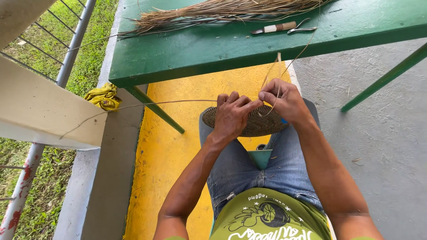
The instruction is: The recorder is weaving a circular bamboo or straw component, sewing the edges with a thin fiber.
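Note:
A flat, round woven disc (262,124) of dark coiled fibre rests on my knees. My left hand (233,116) lies over its left part and grips its rim. My right hand (284,100) sits at the far edge, pinching thin pale fibre strands (272,73) that run up toward the table. One long strand (142,106) trails away to the left from under my left hand.
A green table (213,49) stands in front of me, bearing a bundle of dry fibres (209,15), a knife with a wooden handle (275,28) and small metal snips (302,28). A yellow cloth (103,96) lies by the railing at left. The floor is yellow and grey.

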